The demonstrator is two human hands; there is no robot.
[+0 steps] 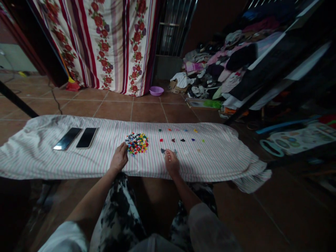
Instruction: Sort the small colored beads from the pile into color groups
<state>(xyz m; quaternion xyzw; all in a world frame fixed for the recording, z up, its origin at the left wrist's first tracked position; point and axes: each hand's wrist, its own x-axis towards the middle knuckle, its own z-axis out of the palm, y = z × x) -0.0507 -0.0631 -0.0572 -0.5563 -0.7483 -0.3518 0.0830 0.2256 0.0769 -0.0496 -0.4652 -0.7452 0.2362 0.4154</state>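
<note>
A pile of small multicoloured pieces lies on the striped cloth. My left hand rests against the pile's left edge, its fingers fairly straight and no piece visible in them. To the right, small groups sorted by colour sit in rows, among them red pieces, black pieces and yellow pieces. In the nearest row, my right hand is beside the dark grey pieces, fingers curled and pinched. Whatever lies between those fingertips is too small to make out.
Two phones lie at the cloth's left. Beyond the table are a floral curtain, a purple basin and a heap of clothes. Dark poles rise at both sides. A printed board stands at right.
</note>
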